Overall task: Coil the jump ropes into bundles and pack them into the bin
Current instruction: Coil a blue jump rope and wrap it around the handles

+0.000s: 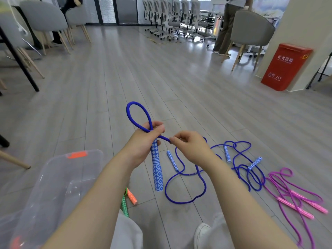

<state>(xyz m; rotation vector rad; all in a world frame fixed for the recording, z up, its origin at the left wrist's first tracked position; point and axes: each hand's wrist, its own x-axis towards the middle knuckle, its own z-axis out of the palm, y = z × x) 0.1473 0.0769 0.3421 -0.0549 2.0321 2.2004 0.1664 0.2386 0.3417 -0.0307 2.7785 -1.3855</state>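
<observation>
Left hand (143, 141) at frame centre gripping a blue jump rope (138, 114) where handle meets cord, loop rising above the fist, right hand (190, 146) just beside pinching the cord, remaining cord trailing on the floor lower right, clear bin (59, 180) sitting lower left

blue jump rope (138, 112) looped, clear bin (53, 186) beside

Lighting: bright, even daylight from far windows (201, 17). Shadows: soft, faint. Floor (161, 69): mild sheen. Edges: wide-angle bending, slight blur. Centre: sharp.
</observation>
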